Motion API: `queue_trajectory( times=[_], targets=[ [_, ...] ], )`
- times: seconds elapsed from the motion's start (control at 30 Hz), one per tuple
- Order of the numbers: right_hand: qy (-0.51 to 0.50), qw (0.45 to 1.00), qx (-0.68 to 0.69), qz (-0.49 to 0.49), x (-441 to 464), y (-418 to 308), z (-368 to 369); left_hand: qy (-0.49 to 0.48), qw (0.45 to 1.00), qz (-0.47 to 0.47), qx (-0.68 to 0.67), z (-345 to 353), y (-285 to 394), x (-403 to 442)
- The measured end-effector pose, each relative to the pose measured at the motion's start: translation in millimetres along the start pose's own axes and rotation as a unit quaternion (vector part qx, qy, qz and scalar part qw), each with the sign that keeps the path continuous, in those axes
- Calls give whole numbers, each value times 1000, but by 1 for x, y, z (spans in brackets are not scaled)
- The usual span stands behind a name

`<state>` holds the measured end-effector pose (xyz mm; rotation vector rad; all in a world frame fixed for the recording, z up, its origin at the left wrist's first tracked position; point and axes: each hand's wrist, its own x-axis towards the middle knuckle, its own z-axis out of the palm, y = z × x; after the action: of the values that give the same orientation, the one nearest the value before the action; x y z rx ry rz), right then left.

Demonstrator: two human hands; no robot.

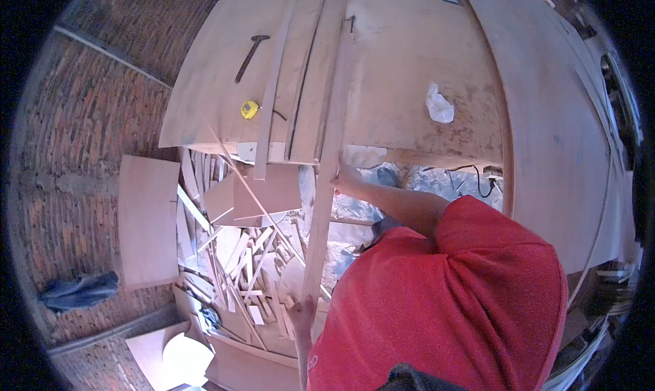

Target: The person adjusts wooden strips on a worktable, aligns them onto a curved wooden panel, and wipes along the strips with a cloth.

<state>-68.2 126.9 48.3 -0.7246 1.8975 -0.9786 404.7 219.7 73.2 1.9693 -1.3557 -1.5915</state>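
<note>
A long, narrow wooden strip runs from the top of the workbench down past its near edge. My right hand is closed around the strip just off that edge, my bare forearm reaching in from the right. Lower down, my left hand grips the strip near its lower end; its fingers are partly hidden. Beside the long strip, a shorter thin strip lies on the bench and overhangs the edge. A hammer and a yellow tape measure rest at the left of the bench.
Wood offcuts are piled below the bench. A crumpled white plastic bag lies on the bench's right half. A large sheet stands at the right; a panel leans by the brick surface at left. Dark cloth lies lower left.
</note>
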Motion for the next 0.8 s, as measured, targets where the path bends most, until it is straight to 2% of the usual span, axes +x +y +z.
queue_trajectory(
  times=[0.17,0.23,0.27,0.33,0.47,0.53,0.63,0.67,0.73,0.77,0.8],
  targets=[
    [28,999,34,-10,33,18,-1,-2,1000,25,-15,10,14,12],
    [31,999,34,-16,40,19,-4,-7,995,62,81,11,23,17],
    [32,999,31,-19,44,19,-6,-9,994,65,85,13,28,19],
    [38,999,26,-26,49,9,-14,-18,989,37,142,21,47,20],
    [65,997,3,-51,52,-17,-41,-27,995,29,86,40,69,24],
    [79,995,-1,-57,55,-26,-57,-51,986,67,147,49,97,17],
    [97,994,15,-46,95,-1,-58,-34,972,87,216,51,74,55],
    [6,984,-166,-68,123,20,-51,-34,972,86,216,54,72,58],
    [-86,933,-338,-87,137,27,-54,-8,964,90,250,69,92,55],
    [19,971,-227,-77,140,26,-57,-8,964,89,251,77,99,56],
    [70,981,-169,-68,138,19,-63,-10,968,89,235,83,103,61]
  ],
)
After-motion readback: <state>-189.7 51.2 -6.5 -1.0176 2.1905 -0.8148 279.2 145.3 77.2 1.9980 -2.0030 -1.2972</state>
